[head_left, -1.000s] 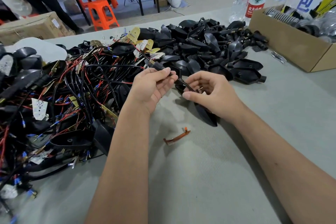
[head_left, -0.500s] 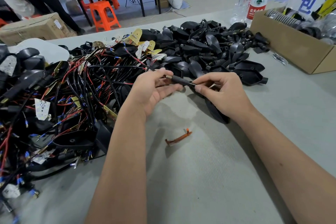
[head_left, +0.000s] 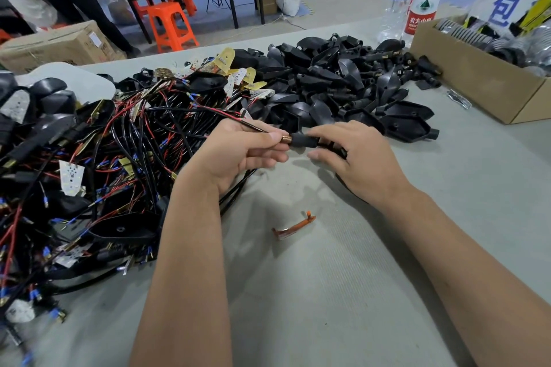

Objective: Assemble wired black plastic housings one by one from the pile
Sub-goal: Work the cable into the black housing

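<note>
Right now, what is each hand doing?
Left hand: pinching a threaded brass fitting on a wire.
Right hand: gripping a black housing.

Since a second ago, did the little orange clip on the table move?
No. The orange clip lies at the same spot on the grey table, below and between the two hands, as before. Only the camera shifted slightly.

Left hand (head_left: 238, 152) and right hand (head_left: 357, 158) grip a wired housing (head_left: 302, 140).
</note>
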Demonstrator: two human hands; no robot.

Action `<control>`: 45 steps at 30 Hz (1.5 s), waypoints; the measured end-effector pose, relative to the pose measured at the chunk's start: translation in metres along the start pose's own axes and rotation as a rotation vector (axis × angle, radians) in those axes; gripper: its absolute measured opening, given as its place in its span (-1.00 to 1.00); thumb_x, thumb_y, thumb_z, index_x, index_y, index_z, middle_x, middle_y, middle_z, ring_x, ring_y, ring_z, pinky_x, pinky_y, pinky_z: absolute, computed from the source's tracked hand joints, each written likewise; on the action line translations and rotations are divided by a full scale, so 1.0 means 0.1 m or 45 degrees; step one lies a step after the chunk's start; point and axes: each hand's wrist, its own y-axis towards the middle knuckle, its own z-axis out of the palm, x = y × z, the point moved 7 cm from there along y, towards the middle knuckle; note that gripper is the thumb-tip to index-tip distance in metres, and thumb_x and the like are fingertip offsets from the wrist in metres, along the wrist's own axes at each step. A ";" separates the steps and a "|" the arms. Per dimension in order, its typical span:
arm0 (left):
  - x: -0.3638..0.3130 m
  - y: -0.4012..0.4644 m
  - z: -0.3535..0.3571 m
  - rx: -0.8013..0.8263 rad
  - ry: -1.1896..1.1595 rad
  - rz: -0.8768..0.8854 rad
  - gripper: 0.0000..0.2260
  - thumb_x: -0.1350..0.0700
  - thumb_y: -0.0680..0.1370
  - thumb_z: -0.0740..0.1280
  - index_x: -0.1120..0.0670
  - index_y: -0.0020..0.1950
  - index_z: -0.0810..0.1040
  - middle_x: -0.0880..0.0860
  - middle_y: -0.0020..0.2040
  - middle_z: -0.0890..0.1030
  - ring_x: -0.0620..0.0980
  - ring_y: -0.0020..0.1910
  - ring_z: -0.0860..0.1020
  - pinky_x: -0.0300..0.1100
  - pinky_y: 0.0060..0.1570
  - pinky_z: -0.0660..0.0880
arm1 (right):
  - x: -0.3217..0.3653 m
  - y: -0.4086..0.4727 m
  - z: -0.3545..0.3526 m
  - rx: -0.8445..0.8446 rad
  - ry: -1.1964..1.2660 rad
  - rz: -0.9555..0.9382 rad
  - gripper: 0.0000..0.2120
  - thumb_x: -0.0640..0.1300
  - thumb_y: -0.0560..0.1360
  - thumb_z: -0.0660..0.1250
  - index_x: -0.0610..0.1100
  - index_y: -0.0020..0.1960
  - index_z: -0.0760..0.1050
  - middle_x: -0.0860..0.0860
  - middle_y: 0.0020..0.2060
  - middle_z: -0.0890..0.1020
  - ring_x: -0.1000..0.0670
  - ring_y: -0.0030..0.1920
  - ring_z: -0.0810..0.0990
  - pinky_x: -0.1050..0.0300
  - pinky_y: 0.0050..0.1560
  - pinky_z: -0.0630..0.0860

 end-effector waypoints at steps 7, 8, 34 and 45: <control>-0.13 -0.01 -0.19 -0.244 0.010 0.227 -0.89 0.24 0.62 0.38 0.20 -0.01 0.71 0.14 -0.15 0.74 -0.04 -0.25 0.69 -0.32 -0.30 0.59 | -0.05 0.00 0.01 0.035 -0.036 0.014 -0.86 -0.02 0.62 0.38 -0.02 0.09 0.68 0.11 -0.07 0.69 -0.02 -0.06 0.53 -0.19 0.04 0.48; -0.14 -0.01 -0.21 -0.275 -0.024 0.261 -0.88 0.23 0.63 0.37 0.19 -0.03 0.71 0.13 -0.18 0.73 -0.04 -0.26 0.69 -0.32 -0.29 0.59 | -0.04 0.00 0.02 0.041 -0.013 0.012 -0.87 -0.02 0.62 0.38 -0.02 0.07 0.68 0.12 -0.07 0.69 -0.01 -0.05 0.53 -0.17 0.05 0.48; 0.07 0.28 0.45 -0.076 -0.202 0.033 -0.65 -0.11 0.63 0.33 0.17 0.14 0.60 0.13 0.01 0.70 0.03 -0.07 0.71 -0.11 0.01 0.63 | -0.28 -0.08 0.19 -0.003 1.564 0.672 -0.95 -0.28 0.63 0.31 -0.19 0.02 0.43 -0.09 -0.25 0.64 0.11 -0.48 0.35 0.31 -0.59 0.23; 0.19 0.19 0.63 0.144 0.212 0.032 -0.75 0.27 0.51 0.51 0.12 0.18 0.67 0.23 0.09 0.71 0.12 0.07 0.69 0.15 0.32 0.54 | -0.45 -0.10 0.08 -0.323 1.750 0.790 -0.88 -0.14 0.70 0.24 -0.16 0.09 0.51 -0.17 -0.11 0.63 0.01 -0.37 0.52 0.21 -0.44 0.49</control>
